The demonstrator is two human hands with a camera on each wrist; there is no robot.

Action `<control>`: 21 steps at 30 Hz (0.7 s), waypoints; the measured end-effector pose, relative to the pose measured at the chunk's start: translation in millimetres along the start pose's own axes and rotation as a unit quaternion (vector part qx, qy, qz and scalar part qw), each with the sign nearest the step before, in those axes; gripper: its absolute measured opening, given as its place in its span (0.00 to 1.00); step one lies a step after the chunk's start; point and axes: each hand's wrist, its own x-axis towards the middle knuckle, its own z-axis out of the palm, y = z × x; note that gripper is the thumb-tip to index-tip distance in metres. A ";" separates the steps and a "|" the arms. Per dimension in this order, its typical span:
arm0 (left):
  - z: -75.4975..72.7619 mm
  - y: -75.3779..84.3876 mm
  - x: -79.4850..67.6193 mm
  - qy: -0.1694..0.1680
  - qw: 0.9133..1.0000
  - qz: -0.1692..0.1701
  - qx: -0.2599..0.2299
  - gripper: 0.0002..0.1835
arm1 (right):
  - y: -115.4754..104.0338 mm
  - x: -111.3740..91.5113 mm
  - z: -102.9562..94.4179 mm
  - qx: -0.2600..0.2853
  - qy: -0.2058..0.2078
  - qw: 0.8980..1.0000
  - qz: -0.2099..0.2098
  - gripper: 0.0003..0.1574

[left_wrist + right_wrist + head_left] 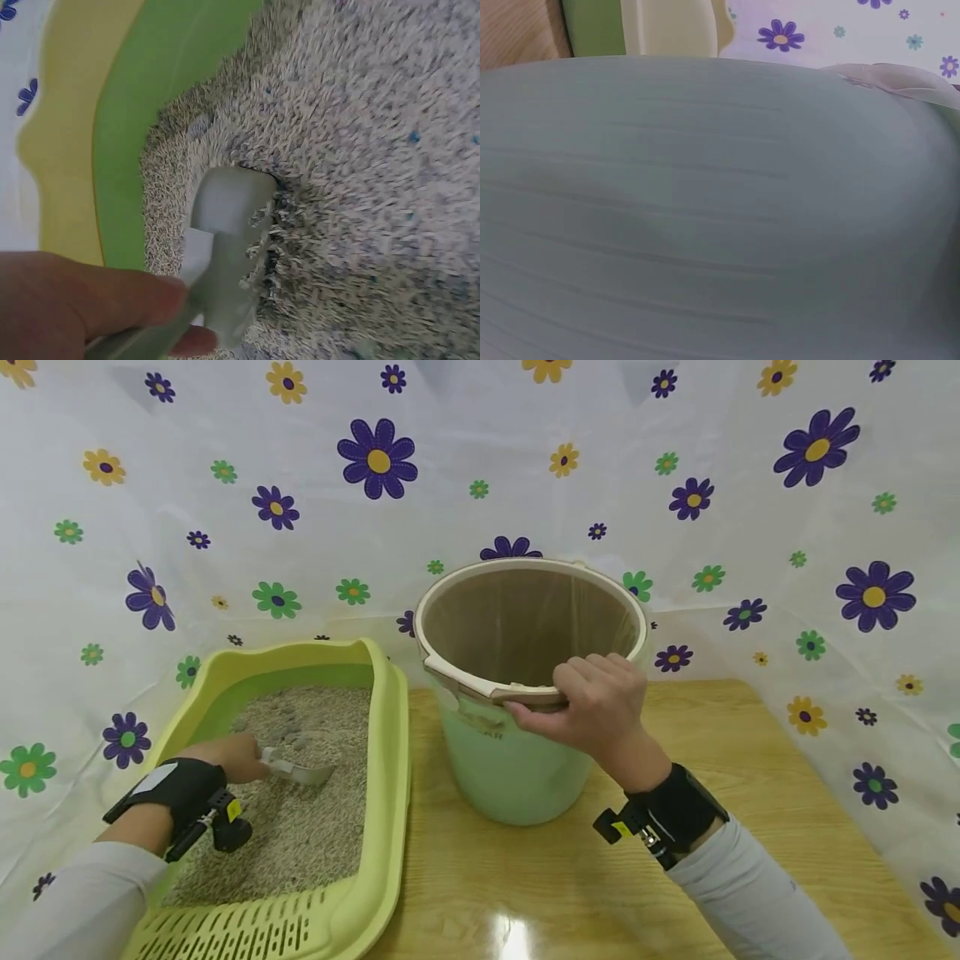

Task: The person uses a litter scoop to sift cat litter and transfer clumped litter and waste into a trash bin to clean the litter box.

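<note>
My left hand grips the handle of a pale grey litter scoop inside a yellow-green litter box. In the left wrist view the scoop's head lies tilted with its edge dug into the pellet litter, and some pellets cling to that edge. A few greyish clumps lie just beyond the scoop. My right hand holds the near rim of a pale green trash bin, fingers over the edge and thumb along the outside. The bin's ribbed wall fills most of the right wrist view.
The bin leans slightly on a wooden tabletop, to the right of the litter box. A thin bag lines the bin, and its bottom is hidden. A slotted ledge forms the litter box's near end. White flower-patterned sheeting stands behind and at both sides.
</note>
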 end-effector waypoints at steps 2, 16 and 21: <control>-2.2 2.1 12.4 0.004 1.000 -0.003 -0.005 0.13 | -0.2 -0.6 0.4 -0.001 0.004 1.000 0.000 0.39; 29.3 48.4 75.6 -0.029 0.994 -0.107 -0.012 0.15 | -5.5 1.6 -4.6 0.002 0.013 1.000 -0.003 0.39; 27.0 54.8 72.6 -0.034 0.997 -0.068 0.024 0.16 | -2.1 1.6 -3.7 -0.003 0.013 1.000 -0.002 0.40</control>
